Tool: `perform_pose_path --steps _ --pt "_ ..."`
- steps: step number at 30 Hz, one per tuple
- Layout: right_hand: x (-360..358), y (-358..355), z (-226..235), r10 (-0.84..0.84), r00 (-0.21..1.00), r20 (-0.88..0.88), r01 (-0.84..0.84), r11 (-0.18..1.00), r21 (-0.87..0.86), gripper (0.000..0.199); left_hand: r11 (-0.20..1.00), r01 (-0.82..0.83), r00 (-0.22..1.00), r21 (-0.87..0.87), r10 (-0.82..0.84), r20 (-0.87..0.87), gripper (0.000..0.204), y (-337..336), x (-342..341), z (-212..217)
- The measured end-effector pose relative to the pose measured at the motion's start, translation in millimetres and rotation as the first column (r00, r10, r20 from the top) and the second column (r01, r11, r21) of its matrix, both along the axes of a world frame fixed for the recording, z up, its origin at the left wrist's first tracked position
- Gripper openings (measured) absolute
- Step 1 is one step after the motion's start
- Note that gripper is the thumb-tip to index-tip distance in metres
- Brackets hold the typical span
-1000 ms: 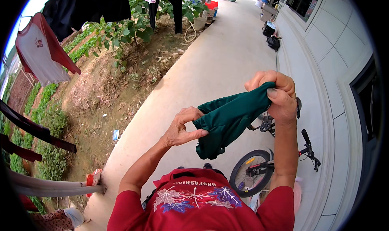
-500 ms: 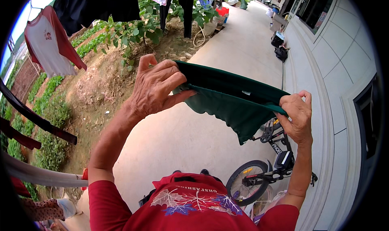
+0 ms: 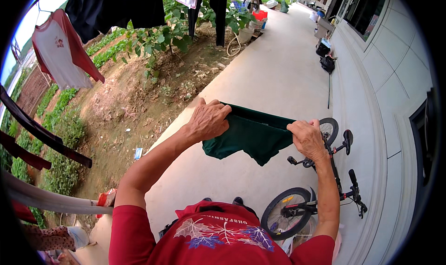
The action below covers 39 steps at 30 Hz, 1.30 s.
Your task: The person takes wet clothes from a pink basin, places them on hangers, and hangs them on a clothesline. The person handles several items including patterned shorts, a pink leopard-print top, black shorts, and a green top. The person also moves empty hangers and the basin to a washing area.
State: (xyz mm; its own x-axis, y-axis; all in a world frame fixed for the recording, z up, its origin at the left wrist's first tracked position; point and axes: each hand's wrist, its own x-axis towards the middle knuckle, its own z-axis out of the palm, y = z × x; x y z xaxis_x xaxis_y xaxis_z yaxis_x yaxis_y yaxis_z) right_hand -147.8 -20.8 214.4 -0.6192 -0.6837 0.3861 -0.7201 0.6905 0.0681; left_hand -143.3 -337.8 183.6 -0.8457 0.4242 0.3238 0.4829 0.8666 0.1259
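Dark green cloth shorts (image 3: 251, 139) are stretched out in front of me above the pale paving, waistband up and legs hanging. My left hand (image 3: 207, 121) is closed on the left end of the waistband. At its right end, the fingers of my right hand (image 3: 306, 137) pinch the edge. Between my hands the waistband is pulled fairly straight, with the opening showing as a dark slit and a small light label inside. The lower edge hangs in uneven folds.
A black bicycle (image 3: 290, 214) stands at the right near the tiled wall (image 3: 395, 107). On the left hang a white shirt with red sleeves (image 3: 58, 51) and dark clothes (image 3: 116, 9). A grey pole (image 3: 51, 197) reaches in below them. Black bags (image 3: 327, 63) lie farther along the wall.
Both hands have come lower and closer together, bringing the shorts down with them. The waistband opening looks narrower now. More of the bicycle shows at the right.
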Motion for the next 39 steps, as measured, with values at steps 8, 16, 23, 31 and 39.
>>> perform_pose_path --steps 8,16,23,31,39 --pt "-12.2 -6.3 1.6 0.006 0.985 -0.173 -0.022 0.996 -0.087 0.021 0.823 0.568 0.820 0.020 -0.564 -0.101 0.008 18.4 31.6 7.9" --pt "13.1 -31.0 36.9 0.168 0.940 -0.295 -0.192 0.980 -0.053 0.009 0.838 0.542 0.838 -0.069 -0.531 0.128 0.016 17.8 41.7 -12.1" --pt "36.6 -25.9 63.4 0.266 0.958 -0.111 -0.284 0.937 -0.204 0.015 0.796 0.605 0.794 0.000 -0.604 0.065 0.011 12.5 40.6 7.4" --pt "41.8 1.0 62.0 0.085 0.995 -0.048 -0.087 0.995 -0.055 0.014 0.976 0.201 0.960 -0.081 -0.213 -0.182 0.021 -26.8 22.8 21.1" --pt "52.2 4.1 54.2 0.025 0.997 -0.067 -0.024 1.000 0.016 0.024 0.991 0.123 0.960 -0.058 -0.134 -0.247 0.021 -60.9 32.3 53.9"
